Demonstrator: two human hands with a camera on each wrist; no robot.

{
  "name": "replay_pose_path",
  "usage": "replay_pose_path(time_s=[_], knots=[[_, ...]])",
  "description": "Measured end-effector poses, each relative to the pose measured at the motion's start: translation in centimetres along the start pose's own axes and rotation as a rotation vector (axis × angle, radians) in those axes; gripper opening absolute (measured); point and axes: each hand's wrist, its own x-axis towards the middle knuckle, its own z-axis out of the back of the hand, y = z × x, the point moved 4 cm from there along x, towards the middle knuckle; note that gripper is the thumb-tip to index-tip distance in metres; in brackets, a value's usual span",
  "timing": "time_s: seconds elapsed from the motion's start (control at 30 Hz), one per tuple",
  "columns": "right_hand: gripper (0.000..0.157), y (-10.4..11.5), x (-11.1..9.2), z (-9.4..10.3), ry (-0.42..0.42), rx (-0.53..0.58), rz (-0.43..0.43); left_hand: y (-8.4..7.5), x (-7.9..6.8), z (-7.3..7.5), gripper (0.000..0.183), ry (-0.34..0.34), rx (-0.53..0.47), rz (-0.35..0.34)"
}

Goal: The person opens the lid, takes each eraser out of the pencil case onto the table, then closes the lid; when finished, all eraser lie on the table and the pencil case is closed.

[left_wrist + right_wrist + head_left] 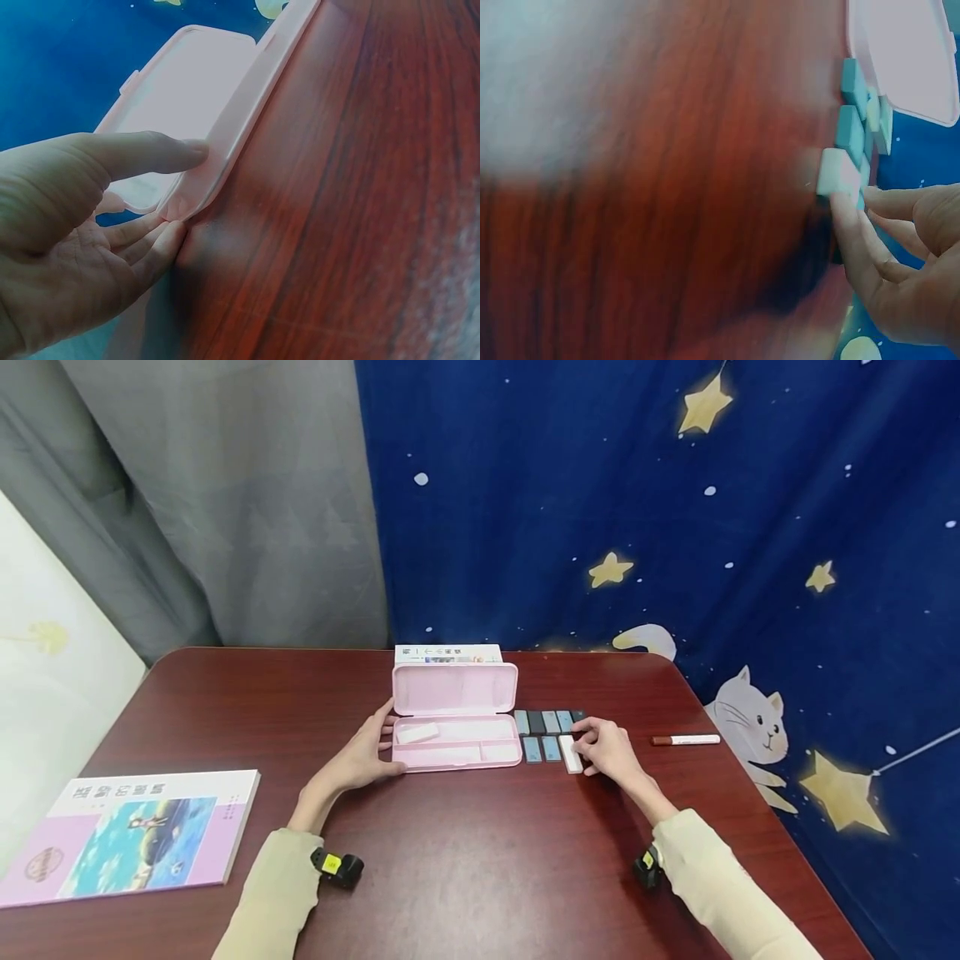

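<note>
A pink pencil case [457,757] lies with its lid [454,689] raised at the back. Inside, a white eraser [417,733] rests at an angle in the rear left compartment. My left hand [362,753] holds the case's left end, thumb [176,153] against the front wall and fingers at the end. To the right of the case, several blue and dark erasers [551,749] lie in two rows. At the right end of the front row, my right hand [609,750] pinches another white eraser [568,755]; the right wrist view shows fingertips on it.
Behind the lid stands a white box or book [447,652] with printing. A capped marker [686,740] lies at right, and a pink-and-white book [142,835] at left. Curtains [525,510] hang behind the brown table [465,877].
</note>
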Motion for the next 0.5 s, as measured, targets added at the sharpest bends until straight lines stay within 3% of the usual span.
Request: replay_pose_path(time_s=[0.23,0.5], knots=[[0.02,1.7,0.8,-0.4,-0.056,-0.112,0.078,0.1,-0.1,-0.1,0.109,-0.001,-0.009,0.009],[0.013,5.8,2.0,-2.9,-0.072,-0.251,0.219,0.2,-0.1,0.0,0.108,-0.007,-0.008,-0.012]])
